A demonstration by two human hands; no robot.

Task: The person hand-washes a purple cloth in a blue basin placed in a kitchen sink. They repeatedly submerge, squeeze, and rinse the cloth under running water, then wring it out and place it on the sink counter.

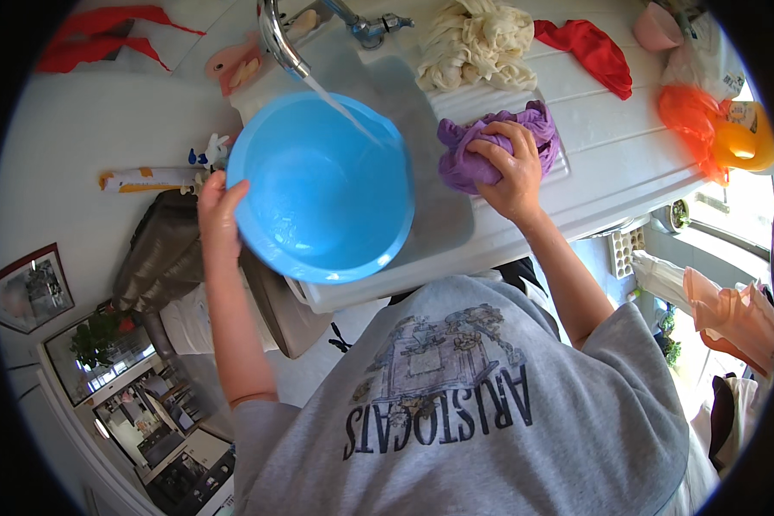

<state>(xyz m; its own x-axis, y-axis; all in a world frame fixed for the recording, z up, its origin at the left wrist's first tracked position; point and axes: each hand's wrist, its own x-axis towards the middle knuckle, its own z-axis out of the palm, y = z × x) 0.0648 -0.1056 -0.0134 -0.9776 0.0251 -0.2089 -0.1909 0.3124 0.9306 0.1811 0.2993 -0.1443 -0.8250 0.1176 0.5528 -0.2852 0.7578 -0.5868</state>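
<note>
My left hand [220, 213] grips the left rim of a round blue plastic basin [322, 193], thumb over the edge. The basin is held over the sink [435, 226]. From the chrome faucet [282, 42] a stream of water [342, 111] runs into it, and the inside looks wet. On the ribbed washboard part of the sink top, my right hand [513, 168] rests over a bunched purple cloth [464, 158] with its fingers curled into the fabric. A heap of cream cloth [477, 48] lies just behind the purple one.
A red cloth [590, 55] lies on the white ribbed counter [593, 132]. Farther right are a pink cup [658, 27], an orange plastic bag [690, 122] and a yellow container [745, 138]. A tap handle [393, 24] stands behind the sink. A pink fish-shaped holder [235, 63] is at the wall.
</note>
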